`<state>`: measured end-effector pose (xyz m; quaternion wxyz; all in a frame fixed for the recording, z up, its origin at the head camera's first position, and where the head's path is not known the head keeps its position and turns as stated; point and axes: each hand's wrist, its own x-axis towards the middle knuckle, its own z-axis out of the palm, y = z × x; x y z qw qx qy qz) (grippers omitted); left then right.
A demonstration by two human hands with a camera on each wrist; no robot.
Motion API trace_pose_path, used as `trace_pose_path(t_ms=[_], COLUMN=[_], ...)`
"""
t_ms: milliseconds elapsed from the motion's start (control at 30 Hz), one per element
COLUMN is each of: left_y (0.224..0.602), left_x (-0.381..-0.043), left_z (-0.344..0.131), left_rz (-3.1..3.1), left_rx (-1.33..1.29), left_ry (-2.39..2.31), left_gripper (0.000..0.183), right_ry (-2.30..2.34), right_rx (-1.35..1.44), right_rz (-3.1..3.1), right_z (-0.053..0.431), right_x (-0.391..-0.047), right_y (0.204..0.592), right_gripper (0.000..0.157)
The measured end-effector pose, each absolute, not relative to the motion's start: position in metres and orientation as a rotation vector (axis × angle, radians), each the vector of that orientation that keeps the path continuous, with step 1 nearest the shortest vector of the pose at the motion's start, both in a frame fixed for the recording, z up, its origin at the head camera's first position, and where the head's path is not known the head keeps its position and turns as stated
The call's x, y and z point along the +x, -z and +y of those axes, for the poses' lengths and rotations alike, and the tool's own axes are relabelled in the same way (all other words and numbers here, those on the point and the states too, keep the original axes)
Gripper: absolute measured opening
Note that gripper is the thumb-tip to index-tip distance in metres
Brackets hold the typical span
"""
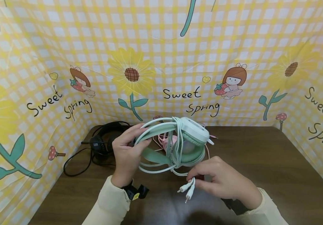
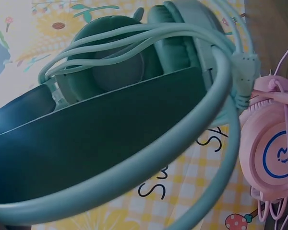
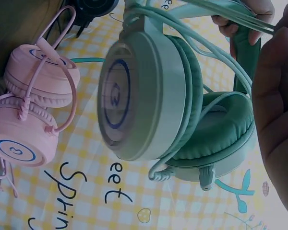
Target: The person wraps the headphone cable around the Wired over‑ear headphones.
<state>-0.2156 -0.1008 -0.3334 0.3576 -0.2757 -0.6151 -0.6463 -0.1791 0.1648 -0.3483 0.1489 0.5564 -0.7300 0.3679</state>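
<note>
My left hand (image 1: pixel 129 153) grips the headband of a mint-green headset (image 1: pixel 191 137), holding it up over the table. The headset's own cable (image 1: pixel 179 147) is wound several times around its ear cups and band. In the right wrist view the outer ear cup (image 3: pixel 134 96) shows a blue ring logo. My right hand (image 1: pixel 220 178) pinches the cable's end just below the headset. Two white audio plugs (image 1: pixel 189 192) hang from those fingertips, pointing down toward the table. In the left wrist view the padded headband (image 2: pixel 105 129) fills the middle, with the left fingers mostly hidden.
A black headset (image 1: pixel 101 143) with a trailing cable lies at the table's back left. Behind the green one sits a pink headset (image 2: pixel 271 148), partly hidden in the head view. Checkered yellow cloth (image 1: pixel 161 62) walls the brown table (image 1: pixel 248 150) at the back and sides.
</note>
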Motion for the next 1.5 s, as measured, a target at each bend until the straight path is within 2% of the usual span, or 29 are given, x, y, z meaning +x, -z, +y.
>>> trace_pose_path(t_ms=[467,833,1067,1333,1500], left_y=[0.333,0.332,0.333,0.332,0.331], left_x=[-0.207,-0.204,-0.205,-0.205,-0.204], left_z=[-0.092,-0.089,-0.088,-0.085,-0.085], left_rz=[-1.777,-1.920,-1.971,-1.989,-2.040], left_rx=[-0.809,-0.947,-1.004,-1.070,-1.113], left_ry=[1.661,1.670,1.622,1.563,1.543], left_gripper=[0.029,0.026,0.024,0.023,0.023], right_ry=[-1.023,-1.048,-1.066,-1.061,-1.048], right_rx=[1.589,1.560,1.543,1.500,1.475], right_rz=[-1.969,-1.972,-1.981,-2.003,-1.997], right_z=[0.164,0.164,0.165,0.166,0.168], right_x=[-0.175,-0.173,-0.173,-0.173,-0.175], right_y=[0.341,0.342,0.342,0.341,0.342], right_gripper=[0.004,0.024,0.026,0.021,0.028])
